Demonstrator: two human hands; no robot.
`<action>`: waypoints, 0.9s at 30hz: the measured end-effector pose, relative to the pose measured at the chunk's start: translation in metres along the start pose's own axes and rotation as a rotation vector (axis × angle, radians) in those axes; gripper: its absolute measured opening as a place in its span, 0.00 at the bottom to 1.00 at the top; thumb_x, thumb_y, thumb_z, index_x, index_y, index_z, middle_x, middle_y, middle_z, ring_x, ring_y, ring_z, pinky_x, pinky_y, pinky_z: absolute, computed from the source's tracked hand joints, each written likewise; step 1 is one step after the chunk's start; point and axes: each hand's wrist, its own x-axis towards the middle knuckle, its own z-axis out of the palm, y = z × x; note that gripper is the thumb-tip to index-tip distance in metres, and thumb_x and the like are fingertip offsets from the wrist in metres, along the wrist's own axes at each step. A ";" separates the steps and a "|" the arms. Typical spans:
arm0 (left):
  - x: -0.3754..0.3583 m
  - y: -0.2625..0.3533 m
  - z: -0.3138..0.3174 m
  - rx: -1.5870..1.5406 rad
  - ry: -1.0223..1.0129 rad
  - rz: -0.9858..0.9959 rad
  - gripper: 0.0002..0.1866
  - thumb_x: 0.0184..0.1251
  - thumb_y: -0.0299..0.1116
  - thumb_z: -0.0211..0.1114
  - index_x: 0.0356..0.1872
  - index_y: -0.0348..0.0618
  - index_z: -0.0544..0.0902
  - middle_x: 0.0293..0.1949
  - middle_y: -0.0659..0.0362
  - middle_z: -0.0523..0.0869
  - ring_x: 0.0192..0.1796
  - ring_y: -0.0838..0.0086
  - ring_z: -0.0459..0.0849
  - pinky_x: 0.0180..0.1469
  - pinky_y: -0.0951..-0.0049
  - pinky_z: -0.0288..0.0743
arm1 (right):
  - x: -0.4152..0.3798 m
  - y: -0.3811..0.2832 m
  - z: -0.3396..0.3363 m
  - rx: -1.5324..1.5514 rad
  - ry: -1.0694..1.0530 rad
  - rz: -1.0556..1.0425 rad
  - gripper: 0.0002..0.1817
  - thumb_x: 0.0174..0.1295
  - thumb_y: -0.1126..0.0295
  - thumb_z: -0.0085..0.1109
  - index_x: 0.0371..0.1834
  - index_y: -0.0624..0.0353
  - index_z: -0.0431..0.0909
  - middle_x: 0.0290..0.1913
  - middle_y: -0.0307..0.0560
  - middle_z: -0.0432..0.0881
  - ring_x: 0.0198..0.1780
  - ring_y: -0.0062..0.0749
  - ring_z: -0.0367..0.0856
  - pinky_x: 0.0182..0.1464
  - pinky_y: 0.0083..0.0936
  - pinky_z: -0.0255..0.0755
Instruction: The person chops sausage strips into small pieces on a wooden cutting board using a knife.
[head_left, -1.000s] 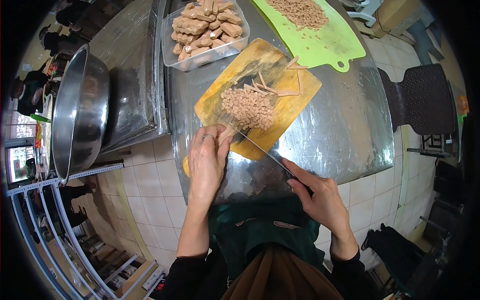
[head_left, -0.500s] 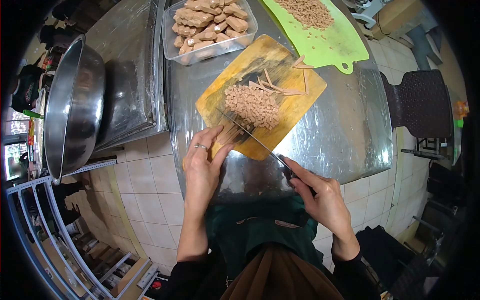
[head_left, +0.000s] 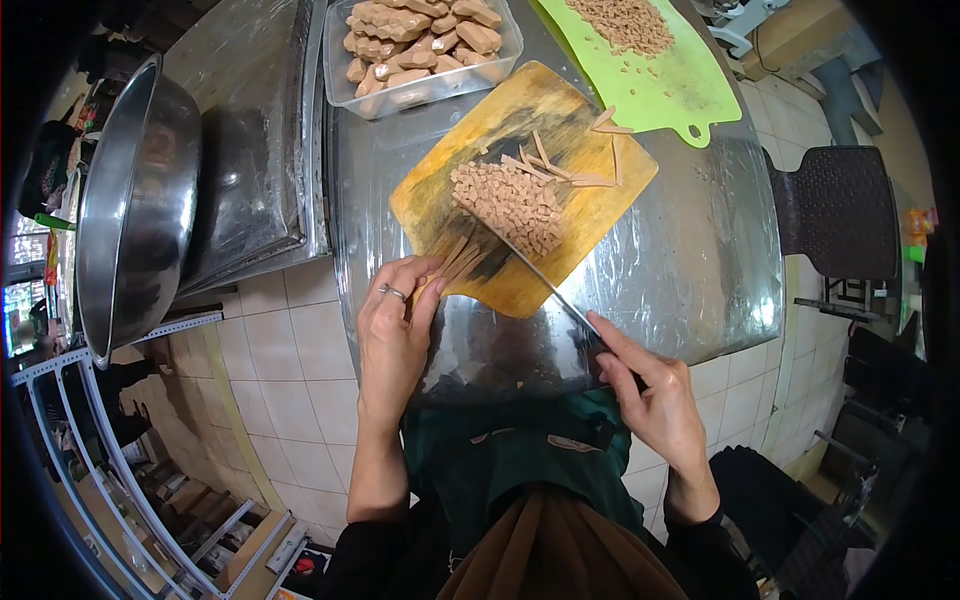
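Observation:
A worn wooden cutting board lies on the metal table. My left hand, with a ring on one finger, is closed over the near ends of thin pinkish-brown strips at the board's left corner. In my right hand is a long knife, its blade slanting across the board between the strips and a pile of small diced cubes. The blade lies along the near edge of the cubes. A few loose strips rest at the board's far right side.
Behind the board stands a clear plastic tub of brown chunks. A green flexible cutting mat with finely chopped bits lies at the back right. To the left is a large steel bowl; a dark chair stands at right.
The knife has shifted right, off the strips and against the diced pile. My left hand has slid slightly left with the strips, and more of them show.

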 end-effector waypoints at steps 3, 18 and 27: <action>0.001 0.006 0.009 0.046 0.068 0.012 0.16 0.65 0.25 0.75 0.54 0.38 0.87 0.50 0.53 0.87 0.50 0.64 0.86 0.53 0.66 0.81 | 0.001 0.003 -0.001 -0.006 -0.005 -0.009 0.25 0.69 0.78 0.64 0.70 0.49 0.81 0.44 0.64 0.90 0.40 0.50 0.93 0.40 0.36 0.83; 0.002 0.002 0.039 0.234 0.217 0.087 0.17 0.58 0.33 0.80 0.49 0.51 0.90 0.44 0.64 0.85 0.47 0.66 0.81 0.52 0.65 0.71 | 0.004 0.001 0.001 -0.017 -0.009 -0.115 0.28 0.69 0.77 0.65 0.73 0.48 0.79 0.33 0.59 0.88 0.30 0.50 0.89 0.36 0.40 0.81; 0.000 0.004 0.040 0.238 0.211 0.062 0.17 0.57 0.32 0.80 0.48 0.52 0.90 0.45 0.66 0.84 0.47 0.67 0.81 0.51 0.65 0.70 | -0.002 -0.003 0.004 -0.142 -0.067 -0.127 0.30 0.68 0.78 0.65 0.75 0.49 0.76 0.27 0.56 0.83 0.26 0.46 0.85 0.31 0.38 0.79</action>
